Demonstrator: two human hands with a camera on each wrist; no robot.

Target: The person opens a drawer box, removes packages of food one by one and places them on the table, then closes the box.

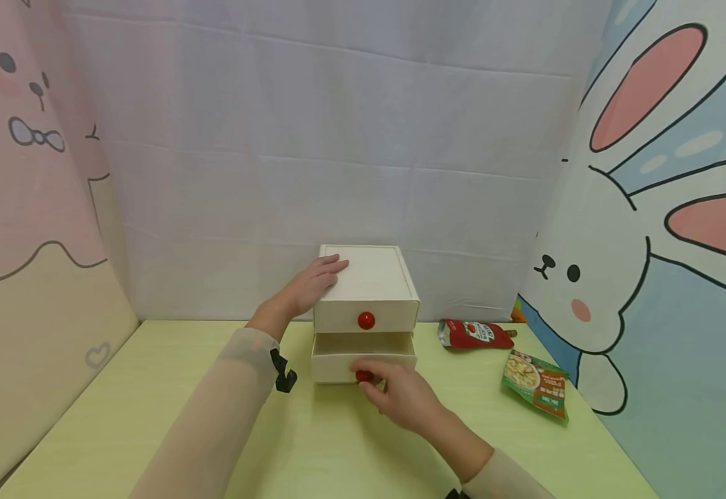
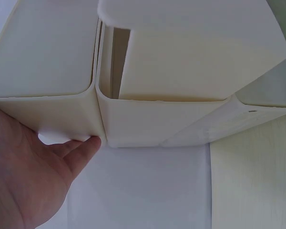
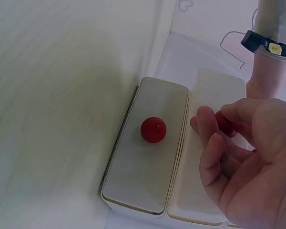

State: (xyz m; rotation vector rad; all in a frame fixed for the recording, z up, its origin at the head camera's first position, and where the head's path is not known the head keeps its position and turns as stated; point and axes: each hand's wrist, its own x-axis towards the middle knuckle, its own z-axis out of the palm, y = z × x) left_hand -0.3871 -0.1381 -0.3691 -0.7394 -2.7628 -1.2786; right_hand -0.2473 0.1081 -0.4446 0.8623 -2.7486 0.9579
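Light green tabletop (image 1: 313,443), cut off at the bottom, same as both my sleeves. Closest is my right hand (image 1: 403,398), thumb and finger pinched on a red knob (image 3: 224,123) they partly cover. That's on the drawer (image 1: 332,369) pulled partway out; only a slice of its inside shows. Another knobbed face (image 3: 133,171) sits below, visible just in the right wrist view. Off right lies a green-brown packet (image 1: 535,384). My left hand (image 1: 313,283) rests on the white cabinet (image 1: 372,272), fingers fairly straight, gripping nothing. Red pouch (image 1: 476,334) farther back, small print unreadable, then white cloth (image 1: 338,138).
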